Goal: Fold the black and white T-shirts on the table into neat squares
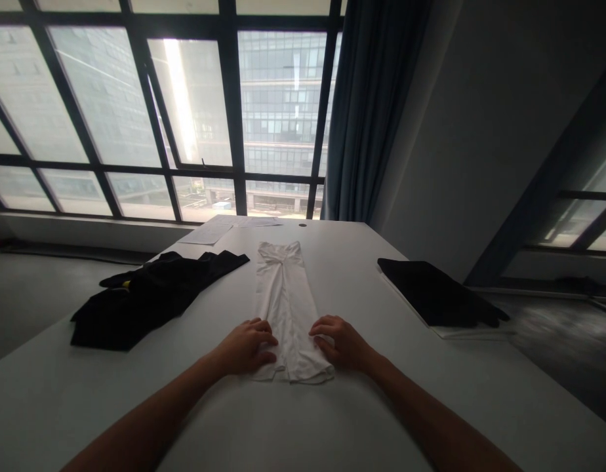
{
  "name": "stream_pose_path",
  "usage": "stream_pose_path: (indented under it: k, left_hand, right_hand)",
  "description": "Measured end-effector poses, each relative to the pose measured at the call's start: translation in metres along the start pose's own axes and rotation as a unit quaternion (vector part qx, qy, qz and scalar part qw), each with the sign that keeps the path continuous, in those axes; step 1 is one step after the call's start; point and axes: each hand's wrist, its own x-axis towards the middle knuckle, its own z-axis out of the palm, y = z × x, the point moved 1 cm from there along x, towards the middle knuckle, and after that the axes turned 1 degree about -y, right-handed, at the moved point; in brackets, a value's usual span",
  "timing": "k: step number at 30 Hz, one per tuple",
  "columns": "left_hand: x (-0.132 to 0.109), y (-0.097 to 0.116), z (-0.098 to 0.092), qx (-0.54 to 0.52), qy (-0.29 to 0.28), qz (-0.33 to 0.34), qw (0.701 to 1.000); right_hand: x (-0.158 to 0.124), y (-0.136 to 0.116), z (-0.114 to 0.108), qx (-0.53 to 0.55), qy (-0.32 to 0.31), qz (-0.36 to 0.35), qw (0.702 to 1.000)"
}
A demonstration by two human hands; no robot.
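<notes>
A pair of white trousers (285, 295) lies lengthwise on the table in front of me, waistband at the far end and leg hems towards me. The two legs lie side by side, with creases running down them. At the left edge of the lower legs rests my left hand (246, 346), its fingers slightly bent and its thumb apart from them. My right hand (343, 342) touches the right edge at about the same height, thumb and fingers spread apart. Neither hand visibly grips the cloth.
On the white table (362, 406), a rumpled black garment (155, 295) with a small yellow spot lies at the left. A folded black garment (438, 292) sits on white cloth at the right edge. Paper sheets (207, 234) lie at the far left end, near the windows and a blue curtain (364, 118).
</notes>
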Motion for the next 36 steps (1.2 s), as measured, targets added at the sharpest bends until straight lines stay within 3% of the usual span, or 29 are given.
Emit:
stream_pose_path:
  k: [3,9,11,14,19,25,31,36]
  left_hand:
    - [0.002,0.002,0.008,0.025,0.018,0.007,1.0]
    - [0.003,0.005,0.002,-0.134,0.174,-0.005,0.975]
    - [0.004,0.008,0.0,-0.166,0.146,-0.001,0.975]
    - [0.004,0.009,0.001,-0.137,0.044,0.018,0.989]
    - [-0.001,-0.009,0.004,-0.066,0.067,0.003,0.996]
    - [-0.001,-0.028,0.021,0.014,-0.071,-0.025,0.997]
    - [0.034,-0.012,0.033,0.026,-0.095,-0.013,0.995]
    - [0.043,-0.003,0.019,0.026,-0.117,-0.01,0.993]
  right_hand:
    - [0.002,-0.005,0.007,-0.006,-0.016,-0.021,1.0]
    - [0.002,-0.004,0.008,-0.013,-0.019,-0.016,1.0]
    - [0.002,-0.003,0.008,-0.013,-0.018,-0.016,1.0]
    - [0.001,-0.002,0.008,-0.015,-0.019,-0.016,1.0]
    - [0.002,0.002,0.012,-0.032,0.0,-0.012,0.999]
    - [0.004,0.006,0.012,-0.081,-0.036,0.035,0.995]
    - [0.001,0.011,-0.016,-0.183,-0.096,0.106,0.973]
    - [-0.004,0.011,-0.021,-0.149,-0.096,0.108,0.978]
